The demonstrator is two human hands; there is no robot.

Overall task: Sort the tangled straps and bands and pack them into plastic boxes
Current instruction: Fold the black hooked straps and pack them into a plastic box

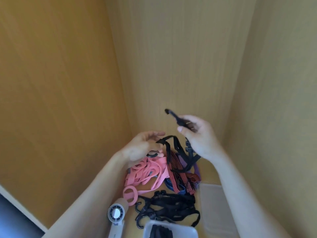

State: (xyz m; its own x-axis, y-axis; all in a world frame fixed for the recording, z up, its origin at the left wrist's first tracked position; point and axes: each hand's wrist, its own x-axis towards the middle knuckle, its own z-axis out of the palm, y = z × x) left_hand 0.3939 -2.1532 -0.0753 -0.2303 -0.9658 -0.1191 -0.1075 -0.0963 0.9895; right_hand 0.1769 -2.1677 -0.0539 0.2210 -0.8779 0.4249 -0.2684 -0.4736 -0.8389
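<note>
A tangle of straps lies on a wooden surface inside a cabinet corner. My right hand (197,134) is raised and closed on the hook end of a black strap (173,117), which hangs down into the pile. My left hand (142,146) is lower, its fingers pinching a loop of that same black strap (164,140). Under the hands lie pink bands (147,172) with pink rings, red-and-black striped straps (175,174), a purple band (197,169) and a blue strap. Nearer me sits a heap of black straps with hooks (169,206).
A clear plastic box (149,227) at the bottom edge holds black straps. A second clear box (211,196) stands to the right of the pile. A small white hand fan (116,215) lies at the lower left. Wooden walls close in on the left, back and right.
</note>
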